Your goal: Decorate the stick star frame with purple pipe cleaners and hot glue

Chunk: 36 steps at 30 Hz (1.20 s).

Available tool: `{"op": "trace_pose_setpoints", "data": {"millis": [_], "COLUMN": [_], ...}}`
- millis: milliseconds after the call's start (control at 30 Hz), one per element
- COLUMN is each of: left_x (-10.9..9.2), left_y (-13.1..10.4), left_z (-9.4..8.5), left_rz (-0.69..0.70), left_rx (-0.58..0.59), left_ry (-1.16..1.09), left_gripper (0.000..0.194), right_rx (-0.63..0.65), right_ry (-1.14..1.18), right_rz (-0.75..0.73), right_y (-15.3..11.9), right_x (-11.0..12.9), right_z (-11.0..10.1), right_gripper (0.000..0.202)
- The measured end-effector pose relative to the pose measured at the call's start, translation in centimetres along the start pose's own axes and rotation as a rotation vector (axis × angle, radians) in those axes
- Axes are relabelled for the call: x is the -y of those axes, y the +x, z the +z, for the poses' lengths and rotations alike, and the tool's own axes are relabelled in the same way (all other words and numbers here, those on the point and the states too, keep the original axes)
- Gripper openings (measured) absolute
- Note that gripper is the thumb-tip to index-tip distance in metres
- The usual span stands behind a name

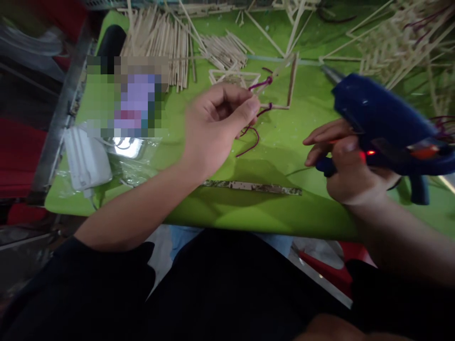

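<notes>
My left hand point(220, 125) pinches a small frame of thin wooden sticks point(292, 83) between thumb and fingers, above the green tabletop. Purple cord point(261, 84) is knotted round two of its sticks, and a loose end hangs below my fingers. On the right, my right hand point(350, 163) is wrapped round the handle of a blue glue gun point(384, 123). Its metal nozzle points up and left, toward the frame but apart from it. A red light glows near the handle. Thin clear strands stretch between nozzle and frame.
Bundles of wooden sticks point(179, 52) lie at the back left. Finished-looking stick lattices point(398, 47) are piled at the back right. A patterned strip point(249, 186) rests by the front edge of the green table point(220, 213). A white power adapter point(87, 158) sits at left.
</notes>
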State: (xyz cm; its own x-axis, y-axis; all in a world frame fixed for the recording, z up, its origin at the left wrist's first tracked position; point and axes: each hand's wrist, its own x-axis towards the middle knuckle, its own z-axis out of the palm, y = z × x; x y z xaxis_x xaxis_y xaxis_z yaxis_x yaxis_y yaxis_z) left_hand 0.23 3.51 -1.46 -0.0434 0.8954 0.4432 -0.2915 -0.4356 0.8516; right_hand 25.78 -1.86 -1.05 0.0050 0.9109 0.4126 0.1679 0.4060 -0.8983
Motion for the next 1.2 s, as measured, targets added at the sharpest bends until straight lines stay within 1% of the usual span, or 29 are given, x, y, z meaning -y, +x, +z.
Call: {"op": "trace_pose_setpoints", "data": {"millis": [67,100,133,200,267,300,367,400,467,533,600,667,767,900,1033,1067,1133,1200], "left_x": [0.3,0.3,0.2,-0.2,-0.9,-1.2,-1.7,-1.8,-1.9,-2.0,-2.3,-2.8,-3.5,-3.4,-2.8,-2.6,-2.2,-1.8], "left_y": [0.1,0.0,-0.1,-0.5,-1.0,-1.2,-1.5,-1.5,-1.7,-1.9,-2.0,-2.0,-2.0,-1.8,-1.7,-1.7,-1.8,-2.0], "left_z": [-0.1,0.0,0.0,0.3,0.6,0.7,0.7,0.7,0.4,0.2,0.0,-0.1,-0.2,-0.4,-0.4,-0.4,-0.4,-0.4], "left_rz": [0.100,0.134,0.173,0.242,0.388,0.490,0.707,0.799,0.901,0.941,0.960,0.950,0.903,0.931,1.002,1.020,1.018,0.971], "left_rx": [0.061,0.086,0.111,0.163,0.208,0.230,0.280,0.304,0.386,0.430,0.425,0.440,0.522,0.452,0.433,0.411,0.388,0.388], "left_ry": [-0.010,0.018,0.069,0.235,0.369,0.422,0.552,0.630,0.783,0.846,0.861,0.885,0.948,0.921,0.973,0.964,0.941,0.931], "left_gripper": [0.023,0.024,0.025,0.021,0.017,0.017,0.012,0.012,0.016,0.016,0.013,0.014,0.022,0.021,0.021,0.019,0.019,0.020], "right_rx": [-0.143,-0.189,-0.205,-0.180,-0.130,-0.098,-0.028,0.001,0.029,0.037,0.039,0.043,0.043,0.020,0.004,0.000,-0.005,-0.005], "right_ry": [0.126,0.189,0.241,0.309,0.337,0.344,0.366,0.383,0.413,0.419,0.418,0.427,0.447,0.442,0.335,0.309,0.278,0.268], "right_rz": [-0.004,0.023,0.073,0.204,0.317,0.360,0.419,0.437,0.445,0.440,0.446,0.464,0.489,0.477,0.415,0.402,0.381,0.364], "right_y": [0.7,1.1,1.6,2.2,2.5,2.5,2.4,2.2,2.0,1.9,1.9,1.9,2.0,1.9,1.9,1.9,1.9,1.9], "right_x": [0.3,0.3,0.3,0.1,0.0,0.1,0.5,0.8,1.5,2.0,2.2,2.2,2.0,2.3,2.4,2.2,1.8,1.3], "right_z": [0.5,0.7,0.7,0.5,0.3,0.2,0.1,0.2,0.4,0.5,0.6,0.5,0.5,0.6,0.6,0.6,0.5,0.3], "right_gripper": [0.047,0.049,0.052,0.055,0.053,0.051,0.049,0.048,0.044,0.043,0.043,0.039,0.032,0.029,0.033,0.035,0.038,0.037]}}
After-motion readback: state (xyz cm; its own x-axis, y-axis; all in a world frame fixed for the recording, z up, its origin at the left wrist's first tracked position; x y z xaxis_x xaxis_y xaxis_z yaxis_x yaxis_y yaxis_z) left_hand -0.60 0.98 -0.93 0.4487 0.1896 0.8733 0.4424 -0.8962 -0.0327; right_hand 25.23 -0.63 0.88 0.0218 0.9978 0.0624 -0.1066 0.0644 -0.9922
